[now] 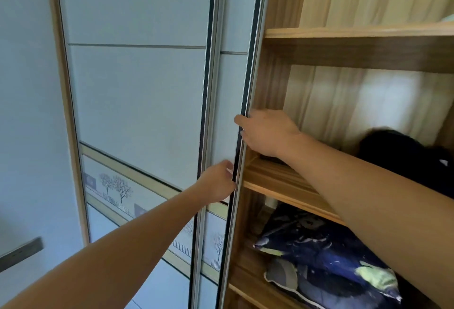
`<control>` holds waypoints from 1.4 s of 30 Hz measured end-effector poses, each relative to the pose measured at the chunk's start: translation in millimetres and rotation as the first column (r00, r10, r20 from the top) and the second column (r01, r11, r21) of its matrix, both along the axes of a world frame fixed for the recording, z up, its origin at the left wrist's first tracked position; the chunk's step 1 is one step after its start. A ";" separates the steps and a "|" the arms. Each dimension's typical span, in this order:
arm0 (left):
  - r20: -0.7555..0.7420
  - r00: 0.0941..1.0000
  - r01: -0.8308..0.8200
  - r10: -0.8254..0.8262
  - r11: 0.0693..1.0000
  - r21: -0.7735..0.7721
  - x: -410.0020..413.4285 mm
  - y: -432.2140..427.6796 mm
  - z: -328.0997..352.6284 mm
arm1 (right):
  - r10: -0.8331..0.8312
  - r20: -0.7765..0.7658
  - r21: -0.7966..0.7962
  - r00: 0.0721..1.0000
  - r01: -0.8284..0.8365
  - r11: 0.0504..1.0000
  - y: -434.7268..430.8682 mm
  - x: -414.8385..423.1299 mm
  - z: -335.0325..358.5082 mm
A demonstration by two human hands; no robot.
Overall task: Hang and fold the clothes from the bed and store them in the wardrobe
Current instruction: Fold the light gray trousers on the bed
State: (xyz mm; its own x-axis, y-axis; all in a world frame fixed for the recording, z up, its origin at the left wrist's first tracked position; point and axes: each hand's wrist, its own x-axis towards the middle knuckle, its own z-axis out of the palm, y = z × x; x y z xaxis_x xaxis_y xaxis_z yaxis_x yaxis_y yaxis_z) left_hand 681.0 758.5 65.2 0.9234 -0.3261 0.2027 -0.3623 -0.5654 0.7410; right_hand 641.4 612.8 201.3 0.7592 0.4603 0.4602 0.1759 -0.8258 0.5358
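A wooden wardrobe fills the view. Its white sliding door [231,102] stands pushed to the left, overlapping a second white door [137,102]. My right hand [265,131] grips the metal edge of the sliding door at mid height, thumb on the front. Lower on the same edge, my left hand [217,183] holds the door with its fingers curled around it. The open compartment on the right shows wooden shelves [282,183]. A dark garment [403,158] lies on the middle shelf. Dark blue patterned bedding [326,257] lies on the shelf below.
The upper shelf [356,35] has a pale item at its far right edge. A white wall [29,112] runs along the left, with a grey bracket [22,252] low on it. The doors carry a band with printed trees [115,185].
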 end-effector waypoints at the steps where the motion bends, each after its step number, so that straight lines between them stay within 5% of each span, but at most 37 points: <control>1: 0.010 1.000 0.018 -0.018 1.000 0.004 -4.4 -5.6 -0.6 | 0.030 0.084 0.009 0.996 -0.031 0.999 -3.1 -5.0 4.6; 5: 0.140 0.987 0.056 -0.074 0.991 0.125 -25.3 -31.5 -1.6 | 0.065 0.382 -0.077 0.922 -0.038 0.996 -23.6 -19.4 27.4; 10: 0.352 0.904 0.130 -0.244 0.940 0.316 -55.7 -68.3 -2.4 | -0.295 0.366 -0.064 0.882 0.340 0.938 -61.2 -36.9 42.0; 13: 0.587 0.748 0.019 -0.310 0.894 0.448 -67.5 -87.5 -3.4 | -0.386 0.388 -0.078 0.837 0.448 0.891 -90.6 -57.3 36.8; 17: 0.807 0.419 -0.155 -0.416 0.843 0.515 -74.4 -114.7 -1.7 | -0.467 0.388 -0.077 0.795 0.533 0.843 -123.3 -87.5 37.1; 24: 0.784 0.227 -0.170 -0.578 0.769 0.616 -73.1 -163.4 -0.9 | -0.539 0.391 -0.075 0.746 0.609 0.789 -178.9 -143.8 36.5; 30: 0.806 0.082 -0.120 -0.586 0.797 0.592 -89.3 -215.7 -4.5 | -0.587 0.397 -0.068 0.706 0.661 0.748 -219.8 -193.6 35.9; 42: 0.837 -0.043 -0.128 -0.545 0.834 0.537 -141.1 -296.2 -4.7 | -0.694 0.412 -0.083 0.591 0.782 0.618 -277.2 -262.1 33.7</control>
State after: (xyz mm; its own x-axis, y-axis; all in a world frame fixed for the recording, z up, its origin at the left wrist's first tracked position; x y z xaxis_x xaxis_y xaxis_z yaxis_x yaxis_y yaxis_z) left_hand 540.0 462.3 60.5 -0.1990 -0.7926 0.5764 -0.6462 -0.3361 -0.6852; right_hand 379.3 335.6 235.0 0.7183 -0.0717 0.6921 -0.6474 -0.4333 0.6270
